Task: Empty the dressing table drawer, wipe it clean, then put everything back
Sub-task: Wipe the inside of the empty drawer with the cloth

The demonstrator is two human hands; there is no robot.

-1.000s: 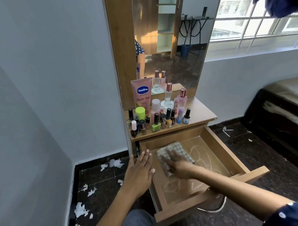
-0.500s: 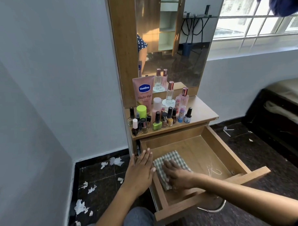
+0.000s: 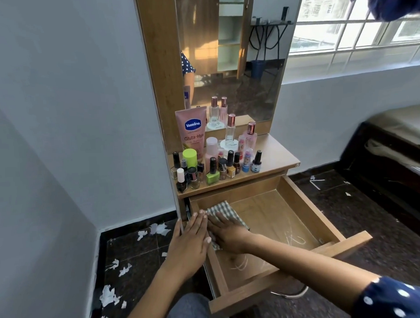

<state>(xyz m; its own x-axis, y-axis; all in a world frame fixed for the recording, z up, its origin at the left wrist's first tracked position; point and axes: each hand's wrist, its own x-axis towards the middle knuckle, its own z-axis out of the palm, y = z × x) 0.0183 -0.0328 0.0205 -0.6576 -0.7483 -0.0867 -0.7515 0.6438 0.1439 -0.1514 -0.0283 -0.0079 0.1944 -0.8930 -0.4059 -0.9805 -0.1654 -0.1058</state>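
While its fingers lie flat and close together, the right hand (image 3: 227,236) presses palm-down on a checked cloth (image 3: 224,212) at the back left of the drawer (image 3: 308,210), gripping nothing, only pinning the fabric to the wooden floor. The left hand (image 3: 189,242) rests beside it, fingers straight and nearly closed side to side, laid over the drawer's left wall with the thumb tip touching the cloth's near edge; it holds nothing either. Both forearms reach in from the lower frame, the right one crossing the drawer's front panel, and a dark spotted sleeve (image 3: 395,300) shows at the corner. The drawer is pulled well out and bare apart from the cloth, with faint whitish smears on its smooth light-wood floor toward the front and right. Its right and middle stretch is open room; the left wall and back wall hem in the cloth. Above, the table top (image 3: 278,156) is crowded on its left half with small nail polish bottles (image 3: 213,173), a pink lotion tube (image 3: 192,131) and clear perfume bottles (image 3: 230,129), the right half bare. A mirror (image 3: 231,51) rises behind. Torn white paper scraps (image 3: 109,295) litter the dark speckled floor beside the pale wall.
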